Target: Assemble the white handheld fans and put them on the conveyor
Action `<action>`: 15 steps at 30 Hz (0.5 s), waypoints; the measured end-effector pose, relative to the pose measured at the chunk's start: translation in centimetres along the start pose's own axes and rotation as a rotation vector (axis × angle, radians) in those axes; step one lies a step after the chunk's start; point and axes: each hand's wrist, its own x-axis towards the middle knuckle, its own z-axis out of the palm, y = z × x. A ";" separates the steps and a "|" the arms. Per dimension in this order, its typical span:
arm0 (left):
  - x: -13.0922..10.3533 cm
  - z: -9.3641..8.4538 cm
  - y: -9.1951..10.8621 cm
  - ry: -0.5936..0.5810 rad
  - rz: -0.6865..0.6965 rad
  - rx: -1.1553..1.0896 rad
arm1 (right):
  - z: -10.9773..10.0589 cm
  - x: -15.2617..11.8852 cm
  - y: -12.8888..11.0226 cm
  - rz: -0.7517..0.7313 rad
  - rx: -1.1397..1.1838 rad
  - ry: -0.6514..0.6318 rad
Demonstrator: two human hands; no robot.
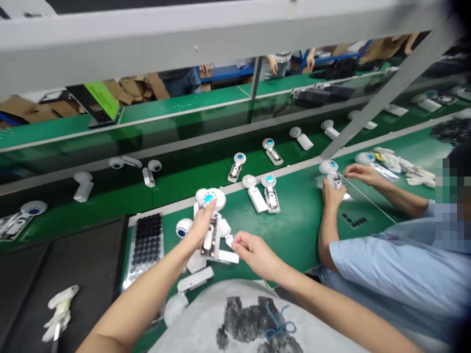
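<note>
My left hand [198, 226] is closed around a white round-headed device [210, 241], which has a blue disc in its head and an open rectangular body showing inner parts. To the right of it, my right hand [254, 249] pinches a small white piece [229, 240] between thumb and fingertips, close to the device's body. Under and around my left hand lie several similar white units, among them a round head [183, 228] and a white body [196, 279]. Two more units, one with a closed body [257, 199] and one with an open body [272, 200], rest beyond my hands.
A sheet of black round pads [147, 245] lies left of the pile. Behind runs a green conveyor belt [191, 171] carrying several units. A co-worker's hands [334, 193] hold another unit at right. A metal post [386, 93] rises from the bench; a glove [61, 311] lies at lower left.
</note>
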 end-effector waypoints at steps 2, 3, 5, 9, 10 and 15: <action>4.0 -2.2 0.5 0.168 0.020 0.013 | -1.3 0.3 0.6 0.034 0.077 0.040; 6.1 -3.4 0.9 0.227 0.032 0.031 | -1.9 0.4 1.0 0.056 0.119 0.058; 10.4 -5.6 1.5 0.278 0.054 0.076 | -2.9 0.8 1.8 0.102 0.183 0.082; 18.1 -7.1 1.5 0.317 0.054 0.171 | -3.2 1.6 3.3 0.181 0.216 0.069; 19.7 -6.8 1.1 0.328 0.049 0.202 | -3.2 1.8 3.7 0.192 0.217 0.053; 24.9 -5.1 -1.7 0.353 0.011 0.416 | -3.4 4.0 5.6 0.256 0.236 -0.013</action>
